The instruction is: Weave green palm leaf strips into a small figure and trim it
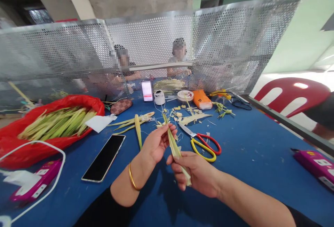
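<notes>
Between my two hands runs a long, pale green folded leaf (pixel 172 144), slanting from upper left to lower right above the table. My left hand (pixel 156 146) is closed around its upper part, a gold bangle (pixel 132 176) on that wrist. Lower down, my right hand (pixel 195 171) pinches the leaf with the thumb on top; the leaf's pale end pokes out below the fingers. Scissors (pixel 203 145) with one red and one yellow handle lie just beyond my right hand. Loose leaf strips (pixel 138 128) and cut scraps with white thread are scattered past my left hand.
A red plastic bag (pixel 87 100) of leaves sits left, near a black-screened phone (pixel 104 157) and a purple power strip (pixel 39 181). Farther back are a thread spool (pixel 159 97), a tape roll (pixel 185 96) and an orange packet (pixel 202 99). A perforated metal screen (pixel 224 42) separates two people opposite.
</notes>
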`<control>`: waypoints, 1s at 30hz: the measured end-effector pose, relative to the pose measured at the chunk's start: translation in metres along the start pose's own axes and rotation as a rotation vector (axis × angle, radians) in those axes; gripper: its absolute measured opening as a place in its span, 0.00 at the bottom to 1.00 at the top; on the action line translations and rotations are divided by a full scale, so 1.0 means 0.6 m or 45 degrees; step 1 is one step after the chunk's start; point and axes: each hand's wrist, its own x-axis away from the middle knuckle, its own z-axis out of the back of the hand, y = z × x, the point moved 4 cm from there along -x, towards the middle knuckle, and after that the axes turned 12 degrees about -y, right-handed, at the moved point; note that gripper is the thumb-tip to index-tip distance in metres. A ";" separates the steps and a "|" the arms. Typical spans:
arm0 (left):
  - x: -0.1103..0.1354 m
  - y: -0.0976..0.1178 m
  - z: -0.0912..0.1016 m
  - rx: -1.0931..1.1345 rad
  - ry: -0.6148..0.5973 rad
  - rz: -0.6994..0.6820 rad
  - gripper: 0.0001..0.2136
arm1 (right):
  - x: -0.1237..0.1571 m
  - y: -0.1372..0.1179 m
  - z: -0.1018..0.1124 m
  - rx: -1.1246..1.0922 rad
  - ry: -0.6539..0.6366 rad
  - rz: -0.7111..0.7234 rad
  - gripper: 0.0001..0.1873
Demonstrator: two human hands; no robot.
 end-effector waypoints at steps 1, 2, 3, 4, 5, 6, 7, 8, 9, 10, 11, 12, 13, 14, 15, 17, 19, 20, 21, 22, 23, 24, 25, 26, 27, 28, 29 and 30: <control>-0.001 0.003 0.003 0.014 0.013 -0.002 0.04 | 0.000 0.000 0.000 0.008 -0.013 -0.010 0.11; -0.002 0.005 0.005 0.023 0.027 -0.006 0.05 | 0.001 0.001 0.000 0.023 -0.024 -0.021 0.12; -0.003 0.008 0.008 0.028 0.044 -0.009 0.05 | 0.001 0.003 0.001 0.038 -0.033 -0.033 0.12; -0.004 0.010 0.010 0.033 0.057 -0.010 0.05 | 0.001 0.004 0.002 0.053 -0.036 -0.042 0.13; -0.004 0.011 0.012 0.038 0.066 -0.006 0.05 | 0.001 0.006 0.003 0.067 -0.030 -0.047 0.13; -0.005 0.011 0.013 0.050 0.069 0.004 0.05 | 0.001 0.008 0.003 0.080 -0.017 -0.052 0.13; -0.005 0.010 0.014 0.068 0.068 0.017 0.05 | 0.001 0.010 0.004 0.093 0.000 -0.057 0.13; -0.005 0.008 0.014 0.088 0.062 0.032 0.05 | 0.000 0.012 0.004 0.103 0.014 -0.063 0.13; -0.005 0.007 0.013 0.110 0.053 0.044 0.05 | -0.001 0.015 0.004 0.113 0.027 -0.068 0.14; -0.005 0.006 0.013 0.129 0.044 0.055 0.05 | -0.002 0.019 0.004 0.132 0.038 -0.068 0.15; -0.004 0.006 0.013 0.139 0.040 0.062 0.05 | -0.004 0.022 0.003 0.167 0.040 -0.071 0.16; -0.003 0.007 0.013 0.140 0.036 0.061 0.06 | -0.006 0.026 0.002 0.220 0.036 -0.075 0.19; -0.002 0.010 0.014 0.132 0.034 0.058 0.06 | -0.008 0.030 0.001 0.301 0.021 -0.088 0.21; -0.001 0.014 0.015 0.109 0.031 0.045 0.06 | -0.009 0.033 -0.001 0.399 -0.007 -0.126 0.23; 0.001 0.020 0.015 0.082 0.011 0.019 0.06 | -0.010 0.037 -0.003 0.507 -0.032 -0.181 0.23; 0.004 0.035 0.015 -0.044 -0.040 -0.036 0.04 | -0.006 0.039 -0.005 0.728 -0.063 -0.314 0.19; 0.010 0.054 0.014 -0.237 -0.093 -0.126 0.02 | 0.001 0.033 -0.006 0.908 -0.046 -0.400 0.12; 0.014 0.065 0.012 -0.352 -0.110 -0.183 0.03 | 0.005 0.027 -0.006 0.983 -0.028 -0.407 0.11; 0.019 0.076 0.011 -0.474 -0.112 -0.247 0.04 | 0.009 0.018 -0.005 1.059 -0.005 -0.390 0.10; 0.025 0.088 0.011 -0.603 -0.100 -0.319 0.06 | 0.013 0.008 -0.003 1.155 0.030 -0.350 0.11; 0.031 0.101 0.011 -0.736 -0.075 -0.392 0.06 | 0.016 -0.005 0.000 1.292 0.080 -0.289 0.11; 0.038 0.114 0.013 -0.867 -0.038 -0.464 0.06 | 0.019 -0.020 0.003 1.471 0.145 -0.217 0.11; 0.045 0.126 0.016 -0.994 0.003 -0.524 0.06 | 0.022 -0.036 0.008 1.684 0.226 -0.146 0.10; 0.052 0.137 0.021 -1.116 0.043 -0.569 0.05 | 0.024 -0.051 0.012 1.915 0.320 -0.088 0.10; 0.059 0.148 0.027 -1.226 0.088 -0.607 0.04 | 0.026 -0.066 0.018 2.127 0.420 -0.056 0.10; 0.065 0.156 0.035 -1.330 0.132 -0.632 0.04 | 0.028 -0.079 0.027 2.300 0.523 -0.071 0.09; 0.072 0.163 0.043 -1.421 0.176 -0.652 0.04 | 0.030 -0.091 0.036 2.434 0.625 -0.098 0.09; 0.077 0.169 0.052 -1.488 0.221 -0.666 0.05 | 0.032 -0.101 0.046 2.527 0.716 -0.132 0.09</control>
